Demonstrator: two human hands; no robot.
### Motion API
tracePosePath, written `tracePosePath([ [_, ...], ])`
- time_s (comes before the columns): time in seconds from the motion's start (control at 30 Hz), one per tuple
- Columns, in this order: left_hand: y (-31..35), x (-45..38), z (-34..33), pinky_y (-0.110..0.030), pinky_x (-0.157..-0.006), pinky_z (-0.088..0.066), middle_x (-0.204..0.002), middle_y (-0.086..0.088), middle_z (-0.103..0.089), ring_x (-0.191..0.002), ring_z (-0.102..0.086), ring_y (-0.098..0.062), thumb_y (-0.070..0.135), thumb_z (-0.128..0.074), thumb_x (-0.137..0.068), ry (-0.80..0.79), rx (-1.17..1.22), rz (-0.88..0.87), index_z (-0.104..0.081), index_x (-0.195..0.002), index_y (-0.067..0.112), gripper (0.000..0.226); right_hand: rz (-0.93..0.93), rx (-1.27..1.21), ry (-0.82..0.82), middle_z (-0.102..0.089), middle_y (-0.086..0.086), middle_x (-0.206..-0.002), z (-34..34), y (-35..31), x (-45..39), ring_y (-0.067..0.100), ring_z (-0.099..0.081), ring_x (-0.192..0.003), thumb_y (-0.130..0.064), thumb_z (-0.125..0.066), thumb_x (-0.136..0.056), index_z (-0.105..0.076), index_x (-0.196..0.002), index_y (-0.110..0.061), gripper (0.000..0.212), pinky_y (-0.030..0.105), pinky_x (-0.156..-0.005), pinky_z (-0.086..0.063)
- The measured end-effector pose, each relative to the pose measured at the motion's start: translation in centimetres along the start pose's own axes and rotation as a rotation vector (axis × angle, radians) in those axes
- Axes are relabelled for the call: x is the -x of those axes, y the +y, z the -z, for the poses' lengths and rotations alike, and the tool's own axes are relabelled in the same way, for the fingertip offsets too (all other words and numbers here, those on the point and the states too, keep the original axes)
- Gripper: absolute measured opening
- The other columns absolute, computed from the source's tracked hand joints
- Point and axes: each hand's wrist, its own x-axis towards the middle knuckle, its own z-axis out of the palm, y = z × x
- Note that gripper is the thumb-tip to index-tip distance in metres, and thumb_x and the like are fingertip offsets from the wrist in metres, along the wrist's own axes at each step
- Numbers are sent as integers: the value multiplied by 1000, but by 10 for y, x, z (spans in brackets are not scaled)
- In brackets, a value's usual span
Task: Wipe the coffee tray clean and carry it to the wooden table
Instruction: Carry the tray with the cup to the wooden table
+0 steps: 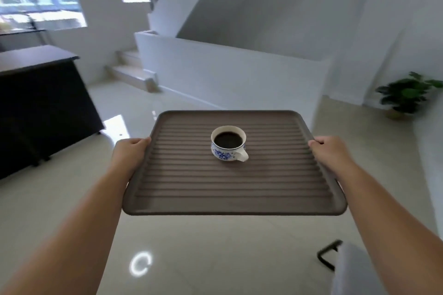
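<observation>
A brown ribbed coffee tray (182, 189) hangs level in the air above a glossy tiled floor. My left hand (130, 153) grips its left rim and my right hand (329, 152) grips its right rim, thumbs on top. A white cup with blue flowers (229, 143), full of black coffee, stands upright near the tray's middle, its handle turned toward me. No wooden table shows clearly in view.
A dark desk (40, 93) stands at the left. White stairs (129, 67) and a low white wall (227, 74) lie ahead. A potted plant (407, 96) sits at the right. A grey seat with a black leg (347, 268) is at the lower right.
</observation>
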Motion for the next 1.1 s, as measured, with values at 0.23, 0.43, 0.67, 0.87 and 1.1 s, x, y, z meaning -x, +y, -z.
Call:
tracePosePath([
  [0.23,-37,-47,109,-32,-80,-51,-79,-3,-71,-77,-65,-20,31,-63,-89,237,70,65,-73,-83,22,15,155,-189,-224,-73,14,-88,-112,-123,-41,30,-67,-83,-16,-54,-89,-74,-92,-8,21,36,-79,-51],
  [0.43,-66,-103,184,-26,-74,-43,-87,-10,-71,-85,-65,-22,26,-64,-90,393,87,135,-74,-101,5,26,234,-269,-351,-71,7,-95,-202,-220,-71,20,-65,-74,-17,-56,-89,-68,-113,-18,28,29,-74,-48],
  [0.67,-88,-166,250,-28,-78,-46,-90,-12,-72,-83,-64,-21,24,-64,-90,515,86,196,-74,-101,3,26,284,-275,-496,-69,7,-99,-297,-318,-104,20,-65,-80,-19,-57,-89,-66,-119,-17,31,31,-82,-48],
  [0.87,-106,-245,286,-33,-83,-51,-93,-14,-72,-86,-66,-24,25,-65,-89,615,72,229,-73,-100,2,27,351,-301,-578,-64,6,-88,-378,-401,-151,13,-57,-67,-16,-57,-91,-65,-118,-12,29,27,-75,-42],
  [1.1,-116,-370,299,-40,-90,-53,-93,-15,-73,-92,-68,-29,27,-67,-88,706,113,295,-74,-99,5,26,444,-288,-655,-66,5,-94,-475,-503,-248,16,-62,-78,-15,-56,-89,-65,-118,-13,30,28,-81,-44],
])
